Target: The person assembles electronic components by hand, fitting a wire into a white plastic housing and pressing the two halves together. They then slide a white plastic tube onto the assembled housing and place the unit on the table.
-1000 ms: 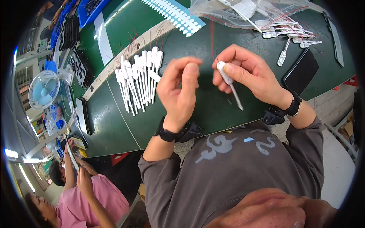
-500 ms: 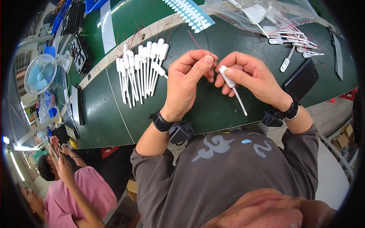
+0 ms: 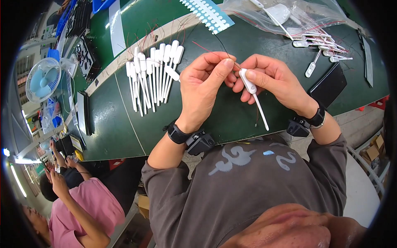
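Observation:
My right hand [image 3: 275, 80] pinches the wide head of a white plastic thermometer-like probe [image 3: 249, 85], thumb on top. Its thin stem slants down toward me. From the head's upper end run thin wires, pinched between the thumb and forefinger of my left hand [image 3: 202, 80]. Past those fingers, a red wire [image 3: 205, 48] sticks out to the left and a black wire [image 3: 221, 43] runs upward. A fine wire with a small tip [image 3: 256, 125] hangs beside the stem. Left of my left hand lies a row of similar white probes [image 3: 149, 68] with wires trailing from their heads.
A light-blue sheet of white stickers [image 3: 218, 25] lies beyond my hands on the green table [image 3: 107, 136]. At the right are a clear plastic bag [image 3: 248, 12], a heap of opened white probe pieces [image 3: 320, 43] and a black phone-like slab [image 3: 328, 86]. People sit at left, one in a pink shirt [image 3: 93, 202].
The red wire has swung from pointing steeply up to lying leftward. My right hand and the probe have shifted slightly. At left, the person in pink has moved their raised arm.

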Available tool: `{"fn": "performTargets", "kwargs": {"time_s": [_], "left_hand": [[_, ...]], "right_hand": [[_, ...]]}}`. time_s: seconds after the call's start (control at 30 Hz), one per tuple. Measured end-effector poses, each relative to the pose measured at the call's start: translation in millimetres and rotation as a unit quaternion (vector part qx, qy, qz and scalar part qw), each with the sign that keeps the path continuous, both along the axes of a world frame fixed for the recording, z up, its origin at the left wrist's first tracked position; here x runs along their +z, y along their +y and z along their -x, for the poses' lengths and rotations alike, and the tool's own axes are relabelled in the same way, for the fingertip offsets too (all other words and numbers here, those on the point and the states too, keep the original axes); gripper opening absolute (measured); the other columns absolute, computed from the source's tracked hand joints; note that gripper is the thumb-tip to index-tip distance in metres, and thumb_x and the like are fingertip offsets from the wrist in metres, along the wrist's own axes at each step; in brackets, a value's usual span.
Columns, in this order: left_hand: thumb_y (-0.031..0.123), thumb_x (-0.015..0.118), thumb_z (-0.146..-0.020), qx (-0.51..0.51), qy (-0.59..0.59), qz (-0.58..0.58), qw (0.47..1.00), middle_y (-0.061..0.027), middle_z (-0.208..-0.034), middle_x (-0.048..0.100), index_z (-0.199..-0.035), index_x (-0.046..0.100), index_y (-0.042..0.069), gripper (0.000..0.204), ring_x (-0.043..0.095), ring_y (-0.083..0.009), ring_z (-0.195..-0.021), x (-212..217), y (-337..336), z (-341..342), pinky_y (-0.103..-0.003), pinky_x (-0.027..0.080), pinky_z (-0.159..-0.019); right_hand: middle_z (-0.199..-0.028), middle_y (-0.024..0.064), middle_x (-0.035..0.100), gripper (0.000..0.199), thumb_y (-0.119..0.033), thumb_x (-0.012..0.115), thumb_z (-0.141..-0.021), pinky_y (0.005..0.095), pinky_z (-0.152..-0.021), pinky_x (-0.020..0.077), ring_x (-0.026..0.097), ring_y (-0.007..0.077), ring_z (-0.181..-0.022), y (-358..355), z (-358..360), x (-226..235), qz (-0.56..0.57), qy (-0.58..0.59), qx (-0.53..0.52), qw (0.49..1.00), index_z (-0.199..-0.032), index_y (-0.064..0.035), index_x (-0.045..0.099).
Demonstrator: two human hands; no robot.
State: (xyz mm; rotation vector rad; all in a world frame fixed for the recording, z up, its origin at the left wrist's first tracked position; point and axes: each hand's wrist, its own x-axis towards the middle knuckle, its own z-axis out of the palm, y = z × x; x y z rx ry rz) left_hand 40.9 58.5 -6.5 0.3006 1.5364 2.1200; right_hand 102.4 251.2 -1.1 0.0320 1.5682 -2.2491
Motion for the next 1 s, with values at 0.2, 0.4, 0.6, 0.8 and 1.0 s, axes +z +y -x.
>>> {"fn": "performTargets", "kwargs": {"time_s": [0.2,0.4,0.6,0.8,1.0], "left_hand": [[0.013,0.067,-0.097,-0.018,-0.001,-0.015,1.0,-0.0048,-0.09,0.069,-0.108,0.066,0.0,0.017,0.062,-0.0088,-0.077,-2,-1,1,-0.023,0.051,-0.068],[0.012,0.069,-0.095,-0.06,-0.017,-0.024,0.998,-0.0056,-0.094,0.068,-0.106,0.065,0.0,0.017,0.064,-0.0098,-0.081,0,-5,4,-0.023,0.052,-0.069],[0.004,0.07,-0.092,-0.132,0.028,-0.023,0.991,-0.0081,-0.101,0.066,-0.104,0.065,-0.003,0.015,0.066,-0.0128,-0.087,-1,-11,18,-0.026,0.055,-0.078],[0.0,0.069,-0.091,-0.131,0.074,0.054,0.987,-0.0088,-0.1,0.066,-0.101,0.065,-0.006,0.013,0.066,-0.0135,-0.089,3,-10,18,-0.028,0.056,-0.084],[0.012,0.064,-0.098,-0.04,0.065,0.107,0.991,-0.0078,-0.099,0.068,-0.1,0.067,-0.005,0.017,0.065,-0.0124,-0.088,-5,-3,12,-0.026,0.055,-0.08]], "right_hand": [[-0.096,0.0112,0.07,0.031,-0.03,0.051,-0.104,0.0258,-0.066,0.057,0.069,0.0139,-0.072,3,3,2,0.051,-0.051,0.054,0.996,-0.114,-0.0003,0.057],[-0.092,0.0118,0.07,0.032,-0.033,0.052,-0.103,0.0254,-0.062,0.0568,0.069,0.014,-0.068,3,4,4,0.091,-0.078,0.071,0.99,-0.109,-0.0013,0.057],[-0.092,0.0119,0.07,0.032,-0.033,0.053,-0.103,0.0251,-0.06,0.0565,0.069,0.0139,-0.068,8,3,3,0.123,-0.09,0.084,0.985,-0.109,-0.0014,0.056],[-0.093,0.0107,0.07,0.032,-0.033,0.053,-0.103,0.0256,-0.067,0.0565,0.07,0.0138,-0.073,7,3,1,0.067,-0.057,0.071,0.994,-0.11,-0.0021,0.057],[-0.095,0.0074,0.07,0.03,-0.032,0.053,-0.104,0.0256,-0.08,0.0527,0.067,0.0112,-0.086,0,5,-8,0.01,-0.026,-0.044,0.999,-0.112,-0.0036,0.058]]}}
